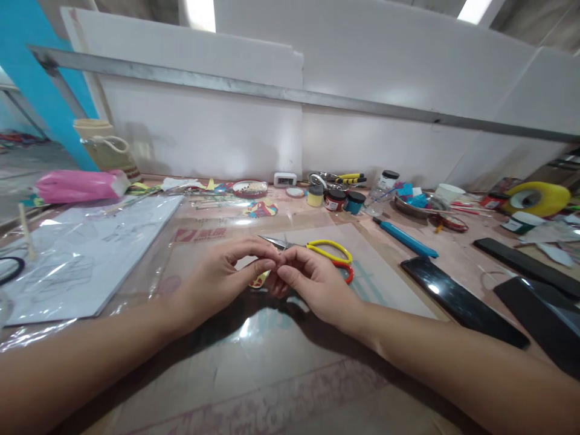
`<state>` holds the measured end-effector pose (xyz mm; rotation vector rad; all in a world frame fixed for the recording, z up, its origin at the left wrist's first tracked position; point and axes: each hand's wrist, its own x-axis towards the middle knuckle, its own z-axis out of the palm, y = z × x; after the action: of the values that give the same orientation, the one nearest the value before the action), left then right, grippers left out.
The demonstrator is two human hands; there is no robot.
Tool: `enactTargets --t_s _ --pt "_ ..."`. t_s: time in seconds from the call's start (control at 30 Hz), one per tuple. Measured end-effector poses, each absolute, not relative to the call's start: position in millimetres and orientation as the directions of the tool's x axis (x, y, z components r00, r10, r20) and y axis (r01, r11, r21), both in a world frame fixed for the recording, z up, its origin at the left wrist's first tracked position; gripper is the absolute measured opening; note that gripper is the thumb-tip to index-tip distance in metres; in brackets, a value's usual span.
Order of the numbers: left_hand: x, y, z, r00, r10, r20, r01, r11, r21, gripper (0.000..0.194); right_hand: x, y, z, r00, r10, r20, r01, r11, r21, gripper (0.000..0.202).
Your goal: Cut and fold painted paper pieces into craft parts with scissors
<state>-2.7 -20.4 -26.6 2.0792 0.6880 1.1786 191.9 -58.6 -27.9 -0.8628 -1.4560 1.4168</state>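
My left hand (pixel 226 269) and my right hand (pixel 317 281) meet over the middle of the table. The fingertips of both are pinched together and touch one another. Whatever lies between them is too small or too hidden to make out. Just under my left thumb shows a small yellow piece with red marks (pixel 259 280); whether it is held or lies on the sheet I cannot tell. Behind my right hand lies a pair of scissors (pixel 330 243), with one yellow and one red handle and blades pointing left.
Clear plastic sheeting (pixel 217 374) covers the table. Papers (pixel 90 266) lie at left, near a pink packet (pixel 81 184). Paint jars (pixel 335 200) and a small digital clock (pixel 285 179) stand at the back. Rightward are a blue cutter (pixel 405 237), a black phone (pixel 462 299) and yellow tape (pixel 539 199).
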Motion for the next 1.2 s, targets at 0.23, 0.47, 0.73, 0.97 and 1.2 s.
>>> enactTargets --t_s 0.23,0.47,0.73,0.97,1.2 --pt "-2 -23 -23 0.457 0.686 0.567 0.122 -0.679 0.723 0.009 191 -59 -26 -0.337 0.936 0.099 -0.079 0.076 -0.994 0.026" --pt "-1 -23 -23 0.441 0.704 0.557 0.156 -0.671 0.725 0.011 191 -59 -27 -0.344 0.932 0.115 -0.074 0.095 -0.993 0.022" --pt "-1 -28 -19 0.445 0.677 0.586 0.205 -0.714 0.669 0.014 190 -59 -27 -0.343 0.933 0.108 -0.076 0.087 -0.993 0.022" --pt "-2 -28 -16 0.497 0.504 0.706 0.195 -0.858 0.475 0.015 191 -61 -26 -0.288 0.946 0.151 -0.006 0.156 -0.988 0.012" --pt "0 -26 -19 0.506 0.356 0.786 0.23 -0.934 0.275 0.014 190 -64 -25 -0.265 0.946 0.189 0.084 0.217 -0.972 0.005"
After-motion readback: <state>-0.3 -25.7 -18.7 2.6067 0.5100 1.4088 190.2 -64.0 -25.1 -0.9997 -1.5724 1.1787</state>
